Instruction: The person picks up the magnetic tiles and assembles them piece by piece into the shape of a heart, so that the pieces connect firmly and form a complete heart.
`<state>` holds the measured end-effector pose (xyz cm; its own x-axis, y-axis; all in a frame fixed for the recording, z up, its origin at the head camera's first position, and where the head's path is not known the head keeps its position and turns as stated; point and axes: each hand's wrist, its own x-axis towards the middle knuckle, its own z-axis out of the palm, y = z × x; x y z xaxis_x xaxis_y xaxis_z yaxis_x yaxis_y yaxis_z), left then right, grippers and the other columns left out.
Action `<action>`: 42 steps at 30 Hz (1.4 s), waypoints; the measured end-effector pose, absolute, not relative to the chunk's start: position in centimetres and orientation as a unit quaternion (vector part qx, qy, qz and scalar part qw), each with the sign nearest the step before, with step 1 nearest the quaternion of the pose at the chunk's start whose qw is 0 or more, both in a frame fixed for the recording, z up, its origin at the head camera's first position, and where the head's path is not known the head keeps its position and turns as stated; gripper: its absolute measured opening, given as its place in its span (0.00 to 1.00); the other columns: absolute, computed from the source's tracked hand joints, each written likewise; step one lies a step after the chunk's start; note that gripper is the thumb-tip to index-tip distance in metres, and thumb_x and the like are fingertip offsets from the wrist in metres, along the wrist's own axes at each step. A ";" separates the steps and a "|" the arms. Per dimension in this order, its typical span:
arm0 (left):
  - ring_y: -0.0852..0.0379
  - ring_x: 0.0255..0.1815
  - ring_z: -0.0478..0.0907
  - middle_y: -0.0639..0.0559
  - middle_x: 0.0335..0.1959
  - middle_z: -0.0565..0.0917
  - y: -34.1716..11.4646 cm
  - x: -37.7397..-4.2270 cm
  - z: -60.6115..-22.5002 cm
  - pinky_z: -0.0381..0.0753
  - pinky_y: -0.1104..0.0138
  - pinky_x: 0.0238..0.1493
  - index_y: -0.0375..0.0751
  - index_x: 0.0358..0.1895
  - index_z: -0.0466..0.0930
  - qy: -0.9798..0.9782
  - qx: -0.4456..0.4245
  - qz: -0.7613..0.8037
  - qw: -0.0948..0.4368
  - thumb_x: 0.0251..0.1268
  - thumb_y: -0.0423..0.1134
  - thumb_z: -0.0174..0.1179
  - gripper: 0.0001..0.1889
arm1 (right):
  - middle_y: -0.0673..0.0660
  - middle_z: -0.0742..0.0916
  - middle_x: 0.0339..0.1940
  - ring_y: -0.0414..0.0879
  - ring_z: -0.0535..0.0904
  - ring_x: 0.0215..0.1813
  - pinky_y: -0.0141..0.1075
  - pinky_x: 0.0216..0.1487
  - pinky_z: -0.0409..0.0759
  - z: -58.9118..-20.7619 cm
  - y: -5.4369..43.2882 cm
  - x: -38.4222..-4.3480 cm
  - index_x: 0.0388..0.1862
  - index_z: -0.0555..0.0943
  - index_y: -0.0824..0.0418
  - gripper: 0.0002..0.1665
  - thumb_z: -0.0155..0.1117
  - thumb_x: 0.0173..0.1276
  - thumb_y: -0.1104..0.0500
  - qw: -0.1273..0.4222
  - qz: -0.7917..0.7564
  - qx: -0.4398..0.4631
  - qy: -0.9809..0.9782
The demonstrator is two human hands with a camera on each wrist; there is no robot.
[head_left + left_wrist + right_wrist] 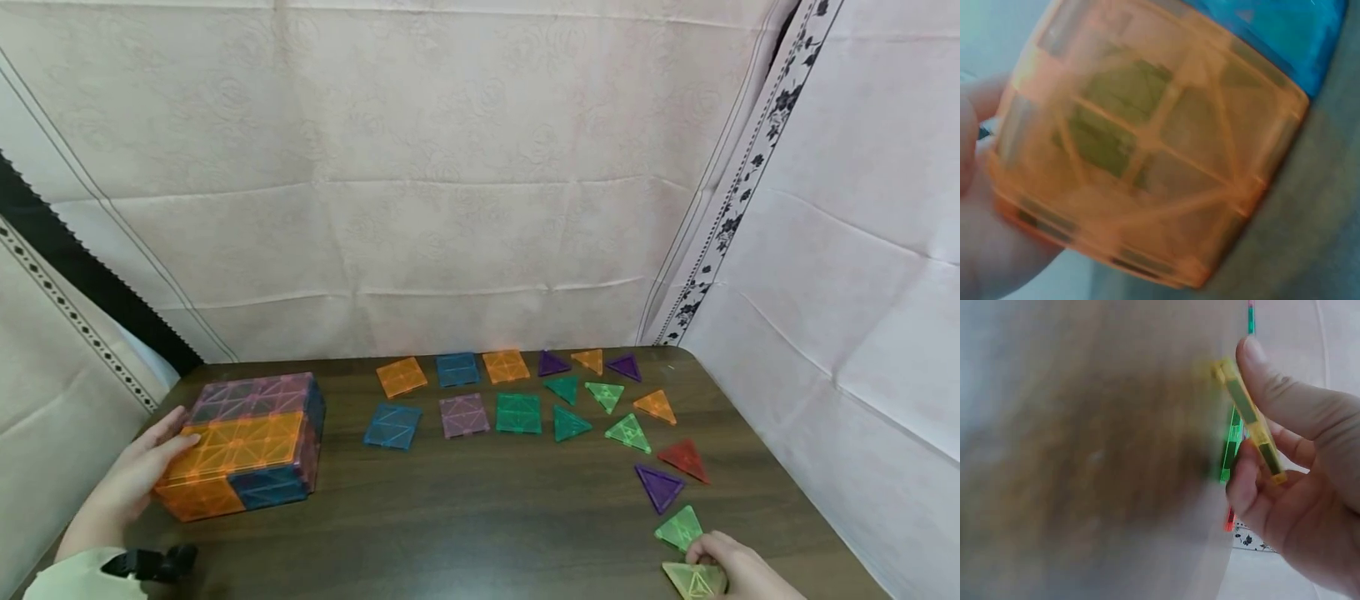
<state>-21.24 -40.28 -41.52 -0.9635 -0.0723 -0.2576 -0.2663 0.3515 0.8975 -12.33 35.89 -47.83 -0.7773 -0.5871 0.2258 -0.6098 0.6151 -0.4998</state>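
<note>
At the left of the head view a box of see-through magnetic tiles (247,446) has orange, blue and purple panels. My left hand (138,471) grips its left side, thumb over the top edge. The left wrist view shows an orange square panel (1185,150) of the box close up, with fingers at its left edge. Near the front right edge of the table, my right hand (738,571) pinches a yellow triangle tile (693,581) between thumb and fingers; the right wrist view shows this tile edge-on. Just beyond it lies a light green triangle tile (679,528).
Square tiles, such as a teal one (518,413) and a blue one (393,426), lie in two rows mid-table. Several triangle tiles, including a red one (684,460) and a purple one (660,487), curve down the right side. White cloth (480,167) hangs behind the table.
</note>
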 end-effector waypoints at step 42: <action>0.36 0.58 0.74 0.28 0.58 0.75 -10.6 -18.1 -44.3 0.78 0.69 0.52 0.27 0.66 0.65 0.696 0.213 0.679 0.099 0.65 0.34 0.61 0.28 | 0.56 0.83 0.42 0.40 0.80 0.37 0.33 0.36 0.82 -42.6 13.1 -19.3 0.51 0.81 0.63 0.15 0.65 0.65 0.66 -0.054 0.521 0.268 -0.808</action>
<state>-18.07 -10.59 -44.31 -0.8900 0.4301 0.1517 0.1627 -0.0114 0.9866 -19.29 13.08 -42.56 -0.8511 -0.4886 0.1922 -0.3766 0.3131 -0.8719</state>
